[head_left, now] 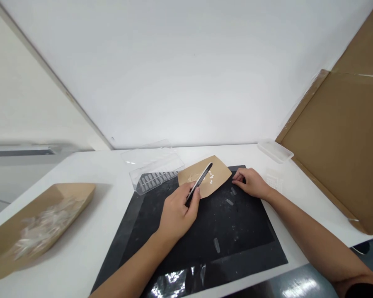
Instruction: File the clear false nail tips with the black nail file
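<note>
White desk [90, 231], black mat [192, 242]: left grip [178, 209] clamped on slim black-and-silver tool [199, 182] over tan paper tray [223, 171]. Right grip [251, 182]: I can't tell; its brushing could scatter clear plastic slips [230, 202] nearby.

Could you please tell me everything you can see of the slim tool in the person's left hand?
The slim tool is long and narrow, black with a pale strip along one side; its material looks smooth, but is hard to name. The left hand grips its lower part, hiding some of it. It slants up and to the right, its dark, rounded far end over the brown tray in this view. Whether it touches the tray cannot be told.
</note>
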